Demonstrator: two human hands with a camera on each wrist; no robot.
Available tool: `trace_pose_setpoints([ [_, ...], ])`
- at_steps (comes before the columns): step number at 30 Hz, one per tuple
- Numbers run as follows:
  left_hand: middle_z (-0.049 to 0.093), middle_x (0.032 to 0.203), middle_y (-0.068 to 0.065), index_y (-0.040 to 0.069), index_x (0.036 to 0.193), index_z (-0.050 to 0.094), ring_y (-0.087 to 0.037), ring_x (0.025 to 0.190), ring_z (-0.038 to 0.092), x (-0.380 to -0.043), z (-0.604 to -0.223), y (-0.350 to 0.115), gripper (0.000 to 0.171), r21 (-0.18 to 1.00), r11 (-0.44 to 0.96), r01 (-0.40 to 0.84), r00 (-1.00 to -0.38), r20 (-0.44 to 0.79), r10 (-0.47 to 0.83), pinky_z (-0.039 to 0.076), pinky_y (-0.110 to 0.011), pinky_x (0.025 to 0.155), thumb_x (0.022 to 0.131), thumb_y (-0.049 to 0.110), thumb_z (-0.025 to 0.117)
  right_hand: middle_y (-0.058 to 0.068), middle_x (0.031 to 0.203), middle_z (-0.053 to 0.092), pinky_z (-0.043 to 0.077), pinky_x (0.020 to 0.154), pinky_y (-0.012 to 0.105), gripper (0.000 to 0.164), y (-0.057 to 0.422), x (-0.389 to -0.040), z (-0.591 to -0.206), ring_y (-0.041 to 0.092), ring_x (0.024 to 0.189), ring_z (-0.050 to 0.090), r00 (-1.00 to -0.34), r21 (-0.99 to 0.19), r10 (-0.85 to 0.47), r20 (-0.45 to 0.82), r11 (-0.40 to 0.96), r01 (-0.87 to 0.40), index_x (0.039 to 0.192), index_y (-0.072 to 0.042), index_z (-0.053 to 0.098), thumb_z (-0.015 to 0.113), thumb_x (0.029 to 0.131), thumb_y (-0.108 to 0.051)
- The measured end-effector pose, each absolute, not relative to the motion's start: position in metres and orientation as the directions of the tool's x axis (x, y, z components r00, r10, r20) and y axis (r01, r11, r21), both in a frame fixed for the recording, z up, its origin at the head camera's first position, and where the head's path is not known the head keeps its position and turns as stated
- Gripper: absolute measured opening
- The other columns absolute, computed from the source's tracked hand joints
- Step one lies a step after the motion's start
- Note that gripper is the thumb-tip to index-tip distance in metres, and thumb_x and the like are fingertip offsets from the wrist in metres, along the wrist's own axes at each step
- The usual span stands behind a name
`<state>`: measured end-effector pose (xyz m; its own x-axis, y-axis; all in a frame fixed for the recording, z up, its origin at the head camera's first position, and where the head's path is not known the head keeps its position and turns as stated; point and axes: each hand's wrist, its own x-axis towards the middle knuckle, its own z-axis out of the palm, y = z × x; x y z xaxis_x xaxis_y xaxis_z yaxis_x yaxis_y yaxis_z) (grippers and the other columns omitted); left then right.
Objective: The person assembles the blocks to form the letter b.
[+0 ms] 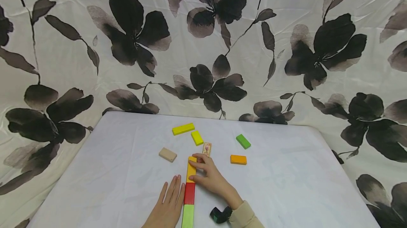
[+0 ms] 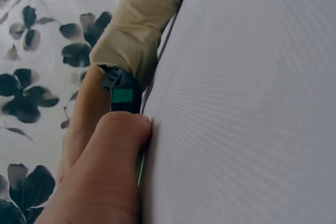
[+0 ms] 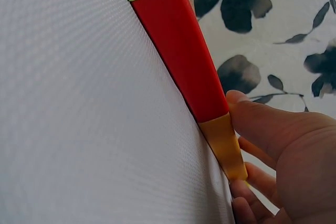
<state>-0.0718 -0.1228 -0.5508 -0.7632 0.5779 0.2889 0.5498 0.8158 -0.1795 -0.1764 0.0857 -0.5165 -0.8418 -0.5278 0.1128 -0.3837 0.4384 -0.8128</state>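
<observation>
A yellow-orange block [image 1: 192, 171], a red block [image 1: 189, 193] and a light green block [image 1: 188, 215] lie end to end in a straight row on the white table. My right hand [image 1: 211, 176] holds the yellow-orange block at the far end, thumb near the red one and fingertips toward its far end. In the right wrist view the red block [image 3: 181, 51] meets the yellow-orange block [image 3: 220, 140] end to end. My left hand [image 1: 168, 199] lies flat with straight fingers along the row's left side, its index finger beside the red block.
Beyond the row lie two yellow blocks [image 1: 183, 129], a beige block [image 1: 167, 154] and a patterned piece [image 1: 206, 149]. Green [image 1: 243, 141] and orange [image 1: 238, 159] blocks lie to the right. A black device [image 1: 220, 215] sits at my right wrist. A floral cloth [image 1: 203, 44] hangs behind the table.
</observation>
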Motion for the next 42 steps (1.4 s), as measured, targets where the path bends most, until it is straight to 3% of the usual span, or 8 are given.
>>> trace_pose_setpoints([
  [4,0.028,0.152,-0.032,-0.01,0.151,0.006,-0.044,0.142,0.025,-0.072,-0.551,-0.122,0.131,-0.187,0.814,0.55,-0.757,0.301,0.58,0.026,-0.058,0.11,0.075,0.095,0.019,-0.002,0.152,0.038,0.037,0.111,0.046,0.052,0.086,-0.176,-0.516,0.02,0.13,0.038,-0.843,-0.813,-0.525,0.112,0.439,-0.382,0.139,-0.014,0.06,0.073,0.092,-0.031],
  [10,0.029,0.153,-0.031,-0.009,0.144,0.037,-0.044,0.143,0.026,-0.07,-0.544,-0.118,0.124,-0.158,0.832,0.532,-0.805,0.212,0.555,0.026,-0.059,0.112,0.076,0.094,0.024,-0.002,0.151,0.039,0.036,0.11,0.044,0.052,0.086,-0.177,-0.517,0.02,0.129,0.038,-0.841,-0.812,-0.528,0.12,0.435,-0.389,0.139,-0.013,0.06,0.073,0.092,-0.03],
  [19,0.02,0.158,-0.029,-0.005,0.15,0.032,-0.046,0.146,0.013,-0.064,-0.531,-0.102,0.125,-0.008,0.918,0.398,-0.915,-0.071,0.396,0.008,-0.063,0.116,0.067,0.083,0.062,-0.001,0.152,0.038,0.036,0.11,0.046,0.052,0.086,-0.177,-0.516,0.02,0.13,0.037,-0.834,-0.813,-0.538,0.121,0.429,-0.395,0.14,-0.013,0.059,0.071,0.092,-0.031],
  [28,0.021,0.158,-0.029,-0.006,0.15,0.031,-0.046,0.145,0.015,-0.063,-0.531,-0.101,0.126,-0.022,0.918,0.395,-0.918,-0.046,0.394,0.011,-0.063,0.116,0.066,0.082,0.064,-0.001,0.152,0.038,0.036,0.111,0.046,0.052,0.087,-0.177,-0.517,0.021,0.131,0.037,-0.834,-0.809,-0.538,0.126,0.43,-0.4,0.139,-0.013,0.059,0.072,0.092,-0.029],
  [32,0.018,0.158,-0.03,-0.007,0.151,0.025,-0.045,0.146,0.013,-0.064,-0.533,-0.107,0.131,0.042,0.905,0.423,-0.906,-0.004,0.424,0.005,-0.061,0.117,0.068,0.09,0.053,-0.001,0.152,0.038,0.036,0.111,0.045,0.052,0.087,-0.177,-0.517,0.02,0.13,0.037,-0.835,-0.809,-0.536,0.124,0.433,-0.398,0.14,-0.013,0.059,0.072,0.092,-0.03],
  [36,0.006,0.163,-0.023,0.003,0.158,0.015,-0.04,0.149,0.007,-0.071,-0.533,-0.121,0.134,0.24,0.839,0.487,-0.868,0.024,0.497,-0.008,-0.049,0.119,0.066,0.097,0.042,-0.001,0.152,0.038,0.036,0.111,0.044,0.052,0.087,-0.176,-0.518,0.02,0.13,0.038,-0.835,-0.808,-0.537,0.124,0.434,-0.399,0.14,-0.013,0.059,0.072,0.092,-0.03],
  [38,0.0,0.165,-0.018,0.015,0.16,0.012,-0.036,0.149,0.007,-0.076,-0.53,-0.128,0.129,0.34,0.787,0.515,-0.84,0.02,0.542,-0.003,-0.05,0.119,0.066,0.096,0.045,-0.001,0.152,0.038,0.036,0.111,0.045,0.052,0.086,-0.176,-0.517,0.02,0.13,0.039,-0.835,-0.807,-0.536,0.123,0.435,-0.398,0.139,-0.014,0.059,0.073,0.092,-0.03],
  [42,0.0,0.166,-0.012,0.031,0.16,0.018,-0.033,0.148,0.013,-0.083,-0.527,-0.138,0.113,0.439,0.691,0.574,-0.78,0.038,0.624,0.02,-0.065,0.113,0.07,0.09,0.052,-0.002,0.152,0.038,0.035,0.111,0.046,0.052,0.087,-0.176,-0.516,0.02,0.131,0.039,-0.835,-0.807,-0.536,0.119,0.438,-0.396,0.139,-0.014,0.06,0.073,0.092,-0.03],
])
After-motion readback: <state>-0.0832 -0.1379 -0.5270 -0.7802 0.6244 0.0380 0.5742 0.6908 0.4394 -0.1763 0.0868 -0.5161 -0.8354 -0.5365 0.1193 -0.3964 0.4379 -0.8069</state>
